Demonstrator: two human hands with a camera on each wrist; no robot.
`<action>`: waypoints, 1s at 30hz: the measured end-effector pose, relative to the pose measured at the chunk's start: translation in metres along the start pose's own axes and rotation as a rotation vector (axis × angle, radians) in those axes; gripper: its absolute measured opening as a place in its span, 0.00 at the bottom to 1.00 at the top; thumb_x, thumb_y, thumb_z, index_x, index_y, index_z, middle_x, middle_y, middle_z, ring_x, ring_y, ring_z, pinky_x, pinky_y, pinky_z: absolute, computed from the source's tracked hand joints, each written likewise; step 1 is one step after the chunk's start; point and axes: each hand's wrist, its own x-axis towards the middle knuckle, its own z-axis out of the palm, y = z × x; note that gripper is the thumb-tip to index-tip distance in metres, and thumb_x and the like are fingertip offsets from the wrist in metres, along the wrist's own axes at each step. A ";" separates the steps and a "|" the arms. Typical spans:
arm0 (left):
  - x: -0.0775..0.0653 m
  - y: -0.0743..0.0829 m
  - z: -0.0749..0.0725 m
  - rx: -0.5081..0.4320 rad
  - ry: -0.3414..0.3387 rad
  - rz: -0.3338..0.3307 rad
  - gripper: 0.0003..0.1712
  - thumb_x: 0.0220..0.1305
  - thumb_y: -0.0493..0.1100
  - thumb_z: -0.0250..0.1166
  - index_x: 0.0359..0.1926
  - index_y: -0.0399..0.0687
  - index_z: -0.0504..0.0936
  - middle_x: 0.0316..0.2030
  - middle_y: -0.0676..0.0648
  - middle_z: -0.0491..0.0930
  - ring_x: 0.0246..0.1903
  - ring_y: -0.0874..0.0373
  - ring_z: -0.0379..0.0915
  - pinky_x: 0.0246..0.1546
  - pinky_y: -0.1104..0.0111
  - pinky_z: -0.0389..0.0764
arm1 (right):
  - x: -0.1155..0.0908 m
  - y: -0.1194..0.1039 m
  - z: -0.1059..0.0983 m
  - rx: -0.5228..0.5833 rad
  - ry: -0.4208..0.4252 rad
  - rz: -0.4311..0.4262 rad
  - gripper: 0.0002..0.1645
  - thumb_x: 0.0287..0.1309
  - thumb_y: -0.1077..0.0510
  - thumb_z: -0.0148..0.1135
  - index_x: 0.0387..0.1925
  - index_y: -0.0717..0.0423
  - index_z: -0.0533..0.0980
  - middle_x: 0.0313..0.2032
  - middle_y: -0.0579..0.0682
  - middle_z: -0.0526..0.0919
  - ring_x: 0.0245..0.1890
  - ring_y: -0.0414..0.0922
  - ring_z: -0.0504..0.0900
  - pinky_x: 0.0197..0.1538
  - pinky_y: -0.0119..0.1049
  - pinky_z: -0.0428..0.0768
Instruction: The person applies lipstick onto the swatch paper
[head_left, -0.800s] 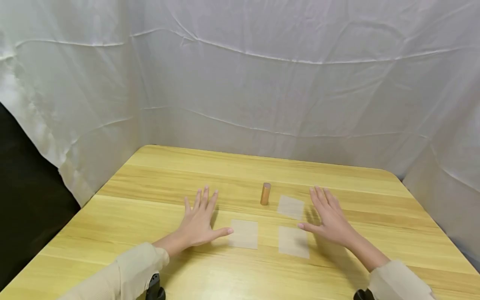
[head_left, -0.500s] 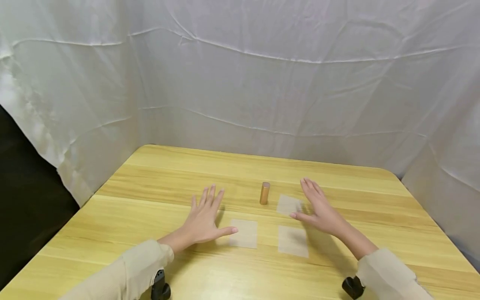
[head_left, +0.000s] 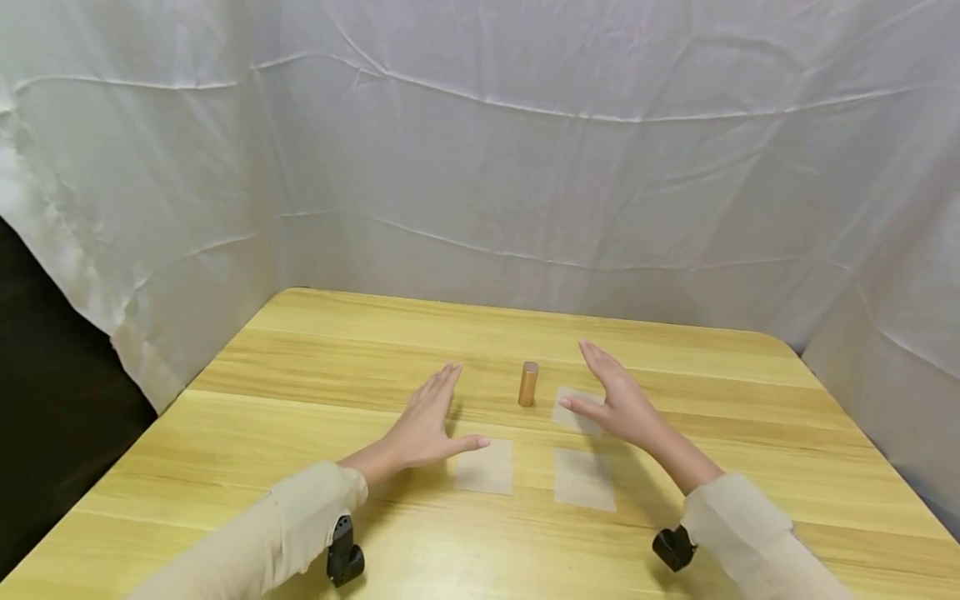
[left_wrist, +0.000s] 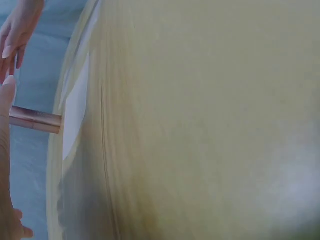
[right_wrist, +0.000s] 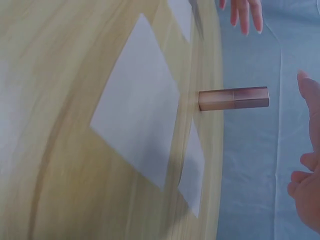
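Note:
A copper-coloured lipstick tube (head_left: 528, 385) stands upright on the wooden table between my two hands, touched by neither. My left hand (head_left: 423, 427) hovers to its left, fingers straight and together, thumb stretched out over the left paper square (head_left: 484, 468). To the tube's right my right hand (head_left: 621, 404) is raised with straight fingers, its thumb pointing inward above the back paper square (head_left: 573, 423). The seam between cap and base of the lipstick (right_wrist: 233, 99) shows in the right wrist view. Both palms face inward and hold nothing.
A third pale square (head_left: 585, 481) lies at the front right of the group. The wooden table (head_left: 450, 550) has rounded far corners. White cloth (head_left: 480, 167) hangs behind and at both sides, with a dark area (head_left: 60, 400) at far left.
Both hands have moved inward toward the lipstick tube, the right one also farther forward. Their fingers have turned from spread, palms down, to closer together with palms facing inward. The tube stays put.

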 end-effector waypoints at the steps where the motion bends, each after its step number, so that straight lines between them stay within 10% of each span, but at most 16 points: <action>1: 0.002 0.000 0.001 -0.018 -0.004 0.005 0.62 0.50 0.70 0.62 0.73 0.44 0.39 0.73 0.41 0.40 0.71 0.43 0.39 0.69 0.46 0.45 | 0.001 0.000 0.001 0.004 0.000 0.002 0.51 0.54 0.50 0.65 0.69 0.68 0.49 0.68 0.67 0.53 0.68 0.64 0.53 0.66 0.61 0.56; 30: 0.049 0.008 0.026 -0.315 0.000 -0.063 0.50 0.53 0.57 0.68 0.68 0.36 0.56 0.67 0.37 0.59 0.65 0.41 0.57 0.65 0.49 0.60 | 0.042 -0.011 0.023 0.093 0.064 -0.013 0.35 0.54 0.53 0.65 0.59 0.68 0.68 0.57 0.65 0.72 0.58 0.60 0.72 0.59 0.54 0.71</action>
